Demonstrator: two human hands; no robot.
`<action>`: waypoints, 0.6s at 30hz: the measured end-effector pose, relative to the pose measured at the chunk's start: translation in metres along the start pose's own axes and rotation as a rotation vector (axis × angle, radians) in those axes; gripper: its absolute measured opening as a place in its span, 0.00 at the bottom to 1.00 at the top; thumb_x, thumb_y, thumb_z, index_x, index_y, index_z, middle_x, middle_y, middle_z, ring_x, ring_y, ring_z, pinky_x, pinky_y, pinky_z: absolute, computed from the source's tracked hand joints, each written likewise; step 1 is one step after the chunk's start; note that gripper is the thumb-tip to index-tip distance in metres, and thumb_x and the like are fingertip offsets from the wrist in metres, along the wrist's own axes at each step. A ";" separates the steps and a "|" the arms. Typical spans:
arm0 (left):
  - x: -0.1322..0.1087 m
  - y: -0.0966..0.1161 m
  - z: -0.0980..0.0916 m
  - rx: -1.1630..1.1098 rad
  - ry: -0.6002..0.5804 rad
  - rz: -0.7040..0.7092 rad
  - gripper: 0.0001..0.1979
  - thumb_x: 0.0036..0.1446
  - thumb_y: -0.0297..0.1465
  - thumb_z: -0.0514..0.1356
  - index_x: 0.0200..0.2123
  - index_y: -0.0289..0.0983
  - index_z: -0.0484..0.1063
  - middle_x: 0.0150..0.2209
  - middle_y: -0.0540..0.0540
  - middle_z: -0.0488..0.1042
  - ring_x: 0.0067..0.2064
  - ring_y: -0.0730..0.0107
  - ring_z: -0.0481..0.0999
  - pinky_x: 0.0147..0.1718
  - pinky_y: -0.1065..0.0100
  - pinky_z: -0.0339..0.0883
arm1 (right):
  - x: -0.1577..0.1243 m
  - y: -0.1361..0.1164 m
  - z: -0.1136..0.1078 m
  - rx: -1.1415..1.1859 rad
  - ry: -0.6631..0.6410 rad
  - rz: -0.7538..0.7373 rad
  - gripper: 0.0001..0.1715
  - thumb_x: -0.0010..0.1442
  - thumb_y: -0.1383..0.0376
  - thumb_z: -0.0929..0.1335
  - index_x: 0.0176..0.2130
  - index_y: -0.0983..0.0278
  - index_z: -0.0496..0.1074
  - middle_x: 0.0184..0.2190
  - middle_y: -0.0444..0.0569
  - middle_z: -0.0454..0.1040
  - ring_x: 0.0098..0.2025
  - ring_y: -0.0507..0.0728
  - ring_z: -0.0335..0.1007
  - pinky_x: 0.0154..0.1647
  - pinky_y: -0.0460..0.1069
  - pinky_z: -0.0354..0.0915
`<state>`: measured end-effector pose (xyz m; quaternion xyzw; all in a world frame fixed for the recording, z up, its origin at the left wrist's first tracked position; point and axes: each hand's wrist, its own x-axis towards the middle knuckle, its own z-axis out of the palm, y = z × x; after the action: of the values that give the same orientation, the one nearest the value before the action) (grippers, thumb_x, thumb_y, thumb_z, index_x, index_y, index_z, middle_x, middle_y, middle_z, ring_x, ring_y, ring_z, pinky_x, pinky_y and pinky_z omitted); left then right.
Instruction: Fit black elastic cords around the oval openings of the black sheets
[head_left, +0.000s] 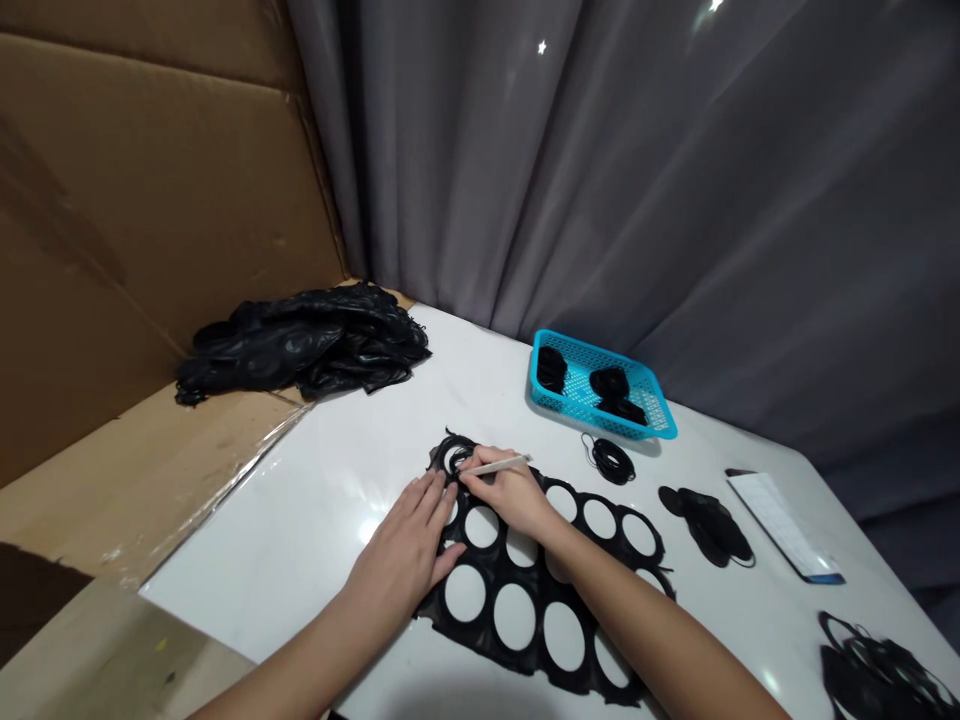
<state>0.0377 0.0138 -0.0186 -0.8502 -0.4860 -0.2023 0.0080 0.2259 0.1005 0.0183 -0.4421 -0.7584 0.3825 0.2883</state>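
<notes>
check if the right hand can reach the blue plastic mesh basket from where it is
Probably yes. The right hand, gripping a thin white stick, sits near the blue plastic mesh basket, with only bare white table between, though the stick fills its grip.

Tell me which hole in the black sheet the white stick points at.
The far-left corner hole, beyond the left hand; the stick reaches only this one.
</notes>
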 end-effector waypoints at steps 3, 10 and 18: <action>0.000 0.000 -0.001 0.020 -0.010 0.007 0.30 0.69 0.47 0.52 0.64 0.32 0.61 0.64 0.32 0.66 0.64 0.48 0.66 0.62 0.50 0.61 | 0.000 -0.002 0.000 -0.026 -0.004 0.003 0.07 0.60 0.67 0.69 0.29 0.60 0.71 0.36 0.45 0.81 0.40 0.57 0.77 0.46 0.51 0.66; 0.001 0.001 -0.002 0.026 -0.015 0.008 0.31 0.69 0.47 0.51 0.65 0.31 0.60 0.64 0.31 0.65 0.64 0.48 0.66 0.62 0.50 0.61 | -0.003 -0.004 0.000 -0.034 0.021 -0.030 0.07 0.61 0.66 0.69 0.30 0.60 0.72 0.35 0.43 0.81 0.39 0.56 0.77 0.48 0.52 0.63; 0.002 0.002 -0.004 0.053 -0.023 0.016 0.31 0.69 0.47 0.52 0.64 0.29 0.62 0.63 0.30 0.66 0.64 0.48 0.66 0.61 0.50 0.62 | -0.005 -0.002 0.002 -0.064 0.025 -0.016 0.07 0.59 0.68 0.70 0.29 0.60 0.71 0.35 0.43 0.81 0.40 0.57 0.76 0.49 0.52 0.62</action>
<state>0.0392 0.0133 -0.0135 -0.8558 -0.4845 -0.1793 0.0263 0.2253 0.0944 0.0185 -0.4499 -0.7699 0.3501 0.2867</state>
